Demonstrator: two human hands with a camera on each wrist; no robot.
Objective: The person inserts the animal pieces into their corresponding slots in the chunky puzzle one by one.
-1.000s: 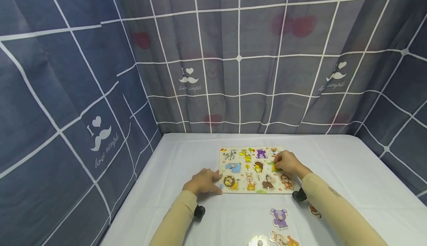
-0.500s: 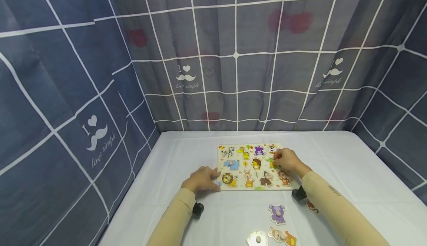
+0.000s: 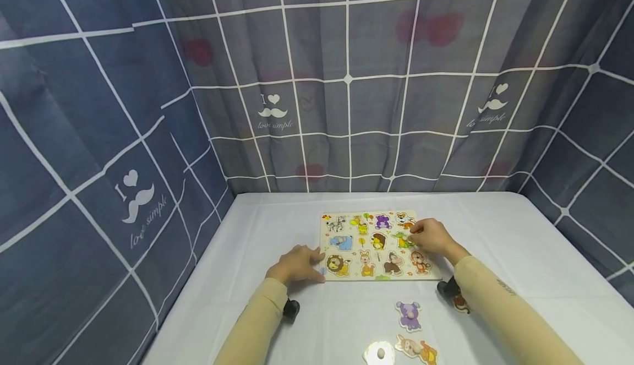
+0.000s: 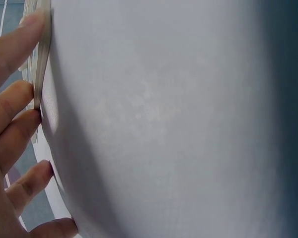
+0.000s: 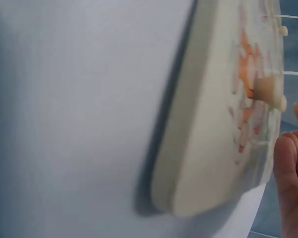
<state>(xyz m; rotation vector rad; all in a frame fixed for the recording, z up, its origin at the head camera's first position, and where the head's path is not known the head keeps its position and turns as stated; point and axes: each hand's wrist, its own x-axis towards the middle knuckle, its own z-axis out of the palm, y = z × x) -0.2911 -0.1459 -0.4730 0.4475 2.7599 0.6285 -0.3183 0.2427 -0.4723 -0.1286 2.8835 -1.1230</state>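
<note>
A wooden animal puzzle board (image 3: 348, 276) lies flat on the table, with animal shapes such as a lion (image 3: 338, 266), an elephant (image 3: 342, 243) and a hedgehog (image 3: 378, 241). At its left edge my left hand (image 3: 295, 266) rests with spread fingers; in the left wrist view, fingertips (image 4: 26, 121) touch the board's side. Over its right edge is my right hand (image 3: 433, 237), fingers bent, tips beside the green crocodile piece (image 3: 403, 240). The right wrist view shows a gap between thumb and fingers (image 5: 286, 153), nothing visible held, and a knob (image 5: 269, 91) standing on the board nearby.
Loose knobbed pieces lie in front of the board: a purple animal (image 3: 409, 316), a kangaroo (image 3: 417, 348) and a glare-washed pale piece (image 3: 380, 353). Another piece (image 3: 462, 304) is partly hidden by the right forearm. Gridded curtains (image 3: 317, 106) enclose the white table (image 3: 257, 216).
My right hand has drawn slightly right, off the crocodile piece, which shows more fully now. The left hand stays at the board's edge. The whole head view has shifted a little.
</note>
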